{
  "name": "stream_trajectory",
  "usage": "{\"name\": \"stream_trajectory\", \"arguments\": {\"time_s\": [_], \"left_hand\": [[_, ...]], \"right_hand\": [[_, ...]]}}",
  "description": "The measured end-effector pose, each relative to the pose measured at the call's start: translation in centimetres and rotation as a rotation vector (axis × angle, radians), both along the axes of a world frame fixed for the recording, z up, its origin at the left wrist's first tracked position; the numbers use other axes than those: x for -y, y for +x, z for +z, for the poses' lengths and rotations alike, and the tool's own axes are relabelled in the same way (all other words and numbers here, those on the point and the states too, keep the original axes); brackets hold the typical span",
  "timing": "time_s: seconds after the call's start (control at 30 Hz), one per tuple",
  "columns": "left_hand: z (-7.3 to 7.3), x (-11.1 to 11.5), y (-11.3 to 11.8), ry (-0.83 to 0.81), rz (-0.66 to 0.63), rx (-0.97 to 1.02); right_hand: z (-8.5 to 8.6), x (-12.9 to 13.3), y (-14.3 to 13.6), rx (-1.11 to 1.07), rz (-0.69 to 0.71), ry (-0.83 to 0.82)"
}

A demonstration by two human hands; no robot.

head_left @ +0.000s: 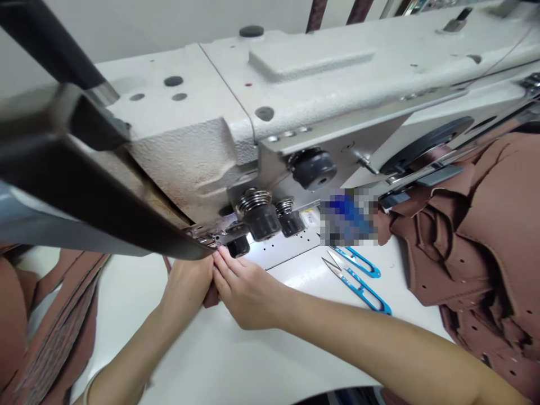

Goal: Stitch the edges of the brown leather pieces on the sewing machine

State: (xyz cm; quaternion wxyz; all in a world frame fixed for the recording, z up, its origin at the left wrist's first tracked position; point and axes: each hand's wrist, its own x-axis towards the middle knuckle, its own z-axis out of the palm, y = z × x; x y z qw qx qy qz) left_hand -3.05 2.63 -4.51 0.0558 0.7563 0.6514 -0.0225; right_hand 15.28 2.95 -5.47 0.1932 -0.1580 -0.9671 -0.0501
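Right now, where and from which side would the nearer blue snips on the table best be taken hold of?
Grip the nearer snips by the blue looped handle, coming from above at the lower-right end. They lie flat, bare blades pointing up-left toward the right hand, so the handle end lies clear of the points.

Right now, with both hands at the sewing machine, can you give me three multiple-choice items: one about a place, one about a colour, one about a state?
1. Where do the thread snips lie?
A. On the white table, right of the hands
B. On top of the machine
C. On the fabric pile

2. What colour are the snips' handles?
A. Red
B. Blue
C. Yellow

3. How are the left hand and right hand placed?
A. Far apart
B. One raised in the air
C. Close together under the sewing machine head

Answers: 1 A, they rest on the bare table beside the brown fabric pile. 2 B, both handles show bright blue. 3 C, the fingertips meet by the needle area.
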Motion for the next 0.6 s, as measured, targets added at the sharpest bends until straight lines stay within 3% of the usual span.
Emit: {"name": "stream_trajectory", "arguments": {"time_s": [0.37, 0.6], "left_hand": [[1.3, 0.3, 2.1, 0.047, -0.030, 0.064], [2.4, 0.7, 2.8, -0.020, -0.098, 0.028]], "right_hand": [[-0.1, -0.1, -0.1, 0.025, 0.056, -0.121], [0.9, 0.0, -0.2, -0.024, 0.095, -0.179]]}}
